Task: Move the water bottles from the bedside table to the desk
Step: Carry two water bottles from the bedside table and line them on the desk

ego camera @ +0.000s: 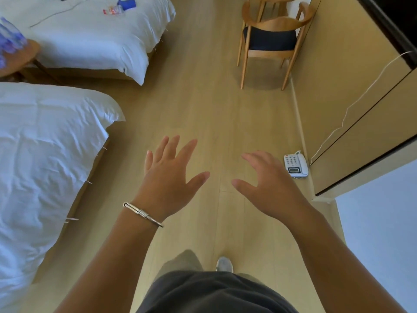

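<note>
Clear water bottles with blue labels stand blurred at the far left edge on a round wooden bedside table between the two beds. My left hand, with a silver bracelet on the wrist, is held out over the floor, fingers spread and holding nothing. Beside it my right hand is also out in front, fingers relaxed and slightly bent, holding nothing. Both hands are far from the bottles. At the right runs a long wooden surface; whether it is the desk I cannot tell.
Two beds with white duvets line the left side; small items lie on the far one. A wooden chair stands at the back right. A white telephone sits on the floor by the wall. A white cable trails nearby.
</note>
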